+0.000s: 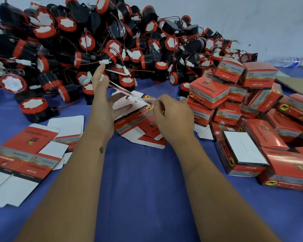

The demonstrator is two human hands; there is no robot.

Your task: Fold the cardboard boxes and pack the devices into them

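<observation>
While the left hand (101, 102) stood with straight, spread fingers against the back of a half-opened flat carton (129, 96), the right hand (171, 117) pinched that carton's edge between curled fingers. The carton was raised just above more unfolded blanks (140, 133) lying on the blue cloth (147, 180). Another stack of flat blanks (24, 154) lay to the left. On the right, folded red boxes (252, 105) were piled up, flaps closed, so what they held could not be seen; one (241, 152) showed a white panel on top. Behind, a big heap of loose black-and-red devices (94, 41) with red wires lay against the wall.
</observation>
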